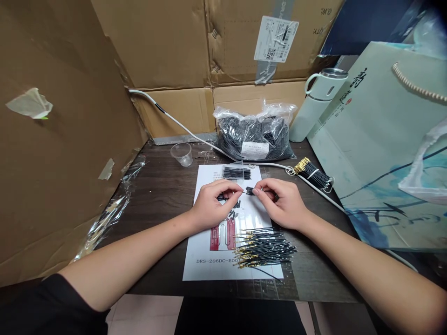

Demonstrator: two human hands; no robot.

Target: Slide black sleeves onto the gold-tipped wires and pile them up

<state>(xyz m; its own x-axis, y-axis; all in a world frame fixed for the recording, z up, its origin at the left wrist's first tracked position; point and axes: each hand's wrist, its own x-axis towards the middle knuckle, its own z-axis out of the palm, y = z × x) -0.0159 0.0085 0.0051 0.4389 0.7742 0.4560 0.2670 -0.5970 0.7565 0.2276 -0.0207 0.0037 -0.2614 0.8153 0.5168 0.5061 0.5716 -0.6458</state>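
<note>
Both hands work above a printed sheet (209, 265) lying flat on the dark counter (164, 195). The left hand (209, 207) is pinched narrow, thumb and forefinger closed on a thin wire end; the right hand (282, 202) is likewise pinched, holding a small black tube piece (249, 190) between the fingertips. The two hands meet almost tip to tip over the upper middle of the sheet. Near the lower right edge of the sheet lies one loose pile of black wires with gold ends (263, 249), too many to count, just below the right hand. At the top of the sheet sits one small bundle of short black pieces (237, 173). Behind it stands one clear bag of black parts (254, 132) with a white label. One banded bundle of gold-tipped wires (312, 173) lies to the right, touching a white cable (181, 126) that crosses the counter. One clear plastic cup (182, 154) stands at the left rear. One pale flask (316, 104) stands at the right rear, beside one paper gift bag (380, 149). Cardboard boxes (167, 46) wall in the rear and left side.
</note>
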